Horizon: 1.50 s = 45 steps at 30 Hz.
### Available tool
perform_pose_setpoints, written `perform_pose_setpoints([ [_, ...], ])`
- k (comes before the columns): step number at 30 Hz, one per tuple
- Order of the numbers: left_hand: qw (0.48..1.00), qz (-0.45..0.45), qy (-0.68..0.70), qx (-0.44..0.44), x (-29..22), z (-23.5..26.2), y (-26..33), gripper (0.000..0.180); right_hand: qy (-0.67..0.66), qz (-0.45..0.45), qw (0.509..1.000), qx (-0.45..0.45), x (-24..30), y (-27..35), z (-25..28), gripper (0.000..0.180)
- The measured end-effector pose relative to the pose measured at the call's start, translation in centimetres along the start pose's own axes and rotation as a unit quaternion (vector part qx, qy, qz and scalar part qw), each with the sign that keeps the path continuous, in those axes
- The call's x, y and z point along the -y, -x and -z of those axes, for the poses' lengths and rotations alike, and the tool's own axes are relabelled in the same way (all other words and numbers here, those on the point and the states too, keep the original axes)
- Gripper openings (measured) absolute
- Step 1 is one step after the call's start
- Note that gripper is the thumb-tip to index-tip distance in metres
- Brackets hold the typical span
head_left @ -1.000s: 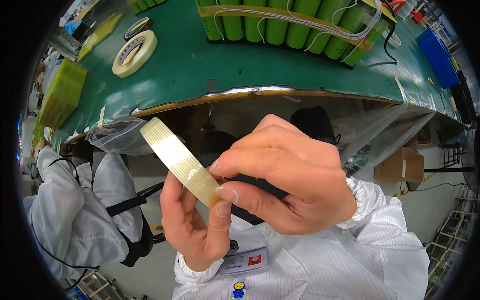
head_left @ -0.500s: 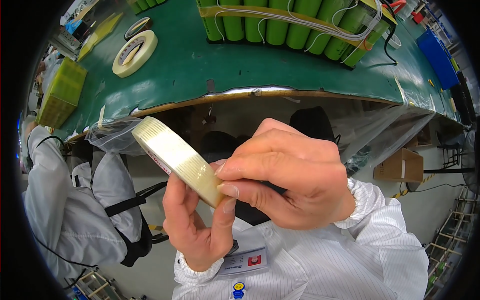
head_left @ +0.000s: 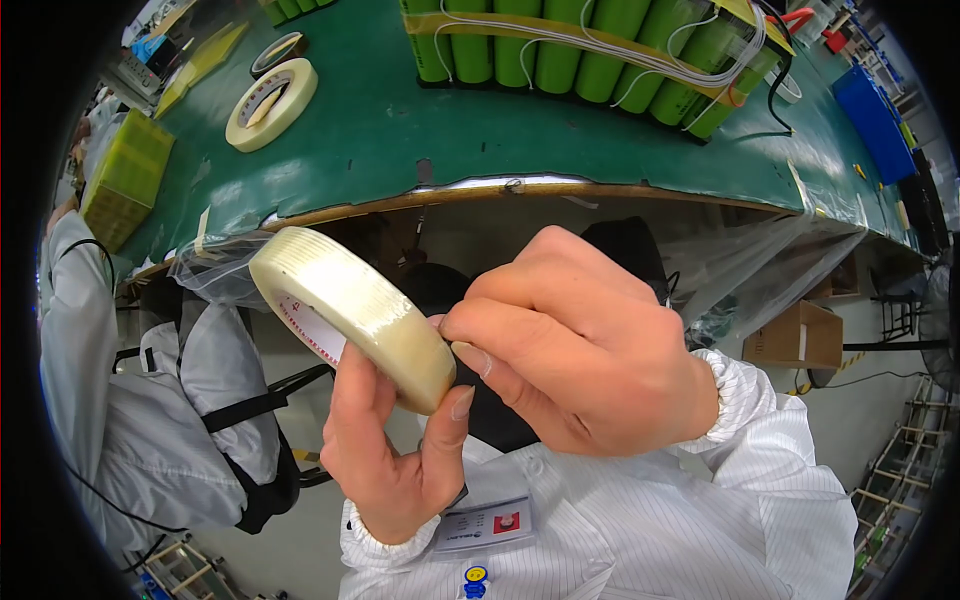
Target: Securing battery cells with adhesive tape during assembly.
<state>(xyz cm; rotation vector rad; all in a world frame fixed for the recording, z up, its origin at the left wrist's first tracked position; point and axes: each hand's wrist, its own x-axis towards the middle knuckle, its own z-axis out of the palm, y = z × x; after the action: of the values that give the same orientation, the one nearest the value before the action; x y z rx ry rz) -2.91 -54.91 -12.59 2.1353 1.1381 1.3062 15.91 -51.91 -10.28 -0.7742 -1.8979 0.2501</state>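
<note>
Between my hands, a pale cream, ribbed roll of tape has tilted, baring more of its white, red-printed core.
My left hand pinches its lower end; my right hand curls, thumb and forefinger nearly meeting beside it, pinching tape or nothing, I cannot tell; handling seems centred there. Core print and rectangular badge text: too small to read.

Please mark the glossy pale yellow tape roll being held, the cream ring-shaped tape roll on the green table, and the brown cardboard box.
Glossy pale yellow tape roll (head_left: 355,297), head view: outer band.
Cream ring-shaped tape roll (head_left: 300,93), head view: flat face.
Brown cardboard box (head_left: 780,342), head view: side wall.
</note>
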Motion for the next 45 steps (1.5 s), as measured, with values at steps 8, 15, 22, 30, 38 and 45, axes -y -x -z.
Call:
perform_pose_setpoints([
  [8,0.998,-0.028,-0.047,0.014,0.1,0.2,-0.5,0.06,0.01,0.012,0.997,0.08,-0.7,-0.2,0.9,0.026],
  [15,0.995,-0.033,-0.068,0.057,-0.1,0.3,-0.8,0.058,0.113,0.085,0.985,0.095,-1.0,-0.3,0.9,0.023],
  [22,0.997,-0.028,-0.037,0.054,0.1,0.0,-0.8,0.056,0.139,0.138,0.979,0.054,-1.5,-0.2,0.4,0.02],
  [30,0.992,0.045,0.083,0.078,-0.2,0.4,-1.0,0.056,0.107,0.183,0.975,0.063,-2.1,-0.4,0.9,0.018],
  [38,0.954,0.188,0.224,0.069,-0.9,0.5,-1.2,0.055,0.098,0.166,0.981,0.006,-2.4,-0.7,1.1,0.016],
  [45,0.988,0.073,0.125,0.05,-0.7,0.5,-1.4,0.056,-0.036,0.017,0.997,0.068,-0.7,-1.4,1.6,0.026],
])
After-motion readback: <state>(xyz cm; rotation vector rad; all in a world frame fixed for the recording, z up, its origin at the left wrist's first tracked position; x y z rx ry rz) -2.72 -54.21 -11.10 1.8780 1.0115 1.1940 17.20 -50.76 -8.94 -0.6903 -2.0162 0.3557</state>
